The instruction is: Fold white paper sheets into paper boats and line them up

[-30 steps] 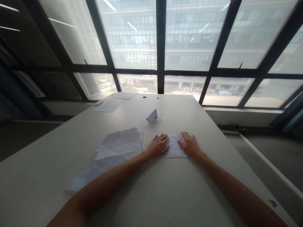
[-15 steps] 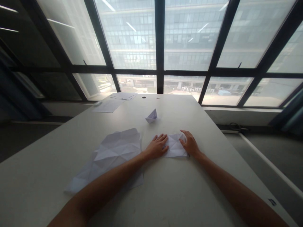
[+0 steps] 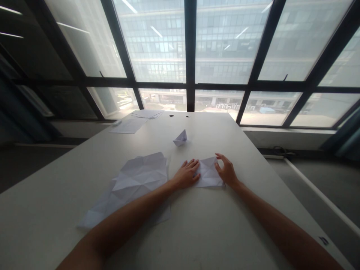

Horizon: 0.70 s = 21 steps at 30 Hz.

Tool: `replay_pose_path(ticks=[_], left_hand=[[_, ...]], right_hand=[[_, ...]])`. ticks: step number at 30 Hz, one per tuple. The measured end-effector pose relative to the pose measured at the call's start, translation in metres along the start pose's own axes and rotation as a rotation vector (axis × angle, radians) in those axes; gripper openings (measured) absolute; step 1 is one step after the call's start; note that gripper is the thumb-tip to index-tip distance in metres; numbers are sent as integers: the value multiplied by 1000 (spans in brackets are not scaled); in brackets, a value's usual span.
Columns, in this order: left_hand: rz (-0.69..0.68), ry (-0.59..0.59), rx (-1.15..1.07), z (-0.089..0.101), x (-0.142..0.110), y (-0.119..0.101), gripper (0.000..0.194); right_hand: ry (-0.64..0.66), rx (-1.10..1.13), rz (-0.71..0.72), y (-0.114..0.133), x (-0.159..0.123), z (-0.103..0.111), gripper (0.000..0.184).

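Note:
A creased, folded sheet of paper [image 3: 208, 173] lies on the white table in front of me. My left hand [image 3: 188, 174] rests flat across its left part, fingers stretched out, pressing it down. At the right edge, my right hand [image 3: 226, 170] has the sheet's far right corner between its thumb and curved fingers; that corner is slightly raised. Part of the sheet is hidden under my left hand. Beyond the hands stands a small folded paper boat [image 3: 180, 138].
Crumpled, creased sheets [image 3: 140, 174] lie to the left, partly beneath my left forearm. More flat sheets [image 3: 129, 125] are at the table's far left corner. The white table [image 3: 180, 240] reaches toward large windows [image 3: 163, 41]. A dark cable [image 3: 282, 151] lies off its right side.
My right hand has shifted slightly up and to the right, and the sheet's far right corner has risen a little with it. My left hand has stayed in place.

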<state>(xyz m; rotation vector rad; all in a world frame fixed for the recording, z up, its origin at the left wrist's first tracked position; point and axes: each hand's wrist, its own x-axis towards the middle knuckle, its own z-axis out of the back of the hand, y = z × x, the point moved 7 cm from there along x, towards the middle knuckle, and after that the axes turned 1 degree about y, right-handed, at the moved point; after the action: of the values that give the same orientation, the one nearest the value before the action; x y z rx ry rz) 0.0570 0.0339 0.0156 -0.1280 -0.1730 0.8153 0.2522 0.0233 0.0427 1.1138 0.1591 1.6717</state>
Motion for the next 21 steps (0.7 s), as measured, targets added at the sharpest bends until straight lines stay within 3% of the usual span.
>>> replay_pose_path(ticks=[9, 16, 21], left_hand=[[-8, 2, 3, -2, 0, 2, 60], [0, -8, -8, -2, 1, 2, 65], [20, 0, -14, -3, 2, 3, 56]], right_hand=[[38, 104, 121, 25, -3, 4, 37], [210, 231, 218, 41, -9, -4, 28], [365, 243, 239, 49, -14, -14, 24]])
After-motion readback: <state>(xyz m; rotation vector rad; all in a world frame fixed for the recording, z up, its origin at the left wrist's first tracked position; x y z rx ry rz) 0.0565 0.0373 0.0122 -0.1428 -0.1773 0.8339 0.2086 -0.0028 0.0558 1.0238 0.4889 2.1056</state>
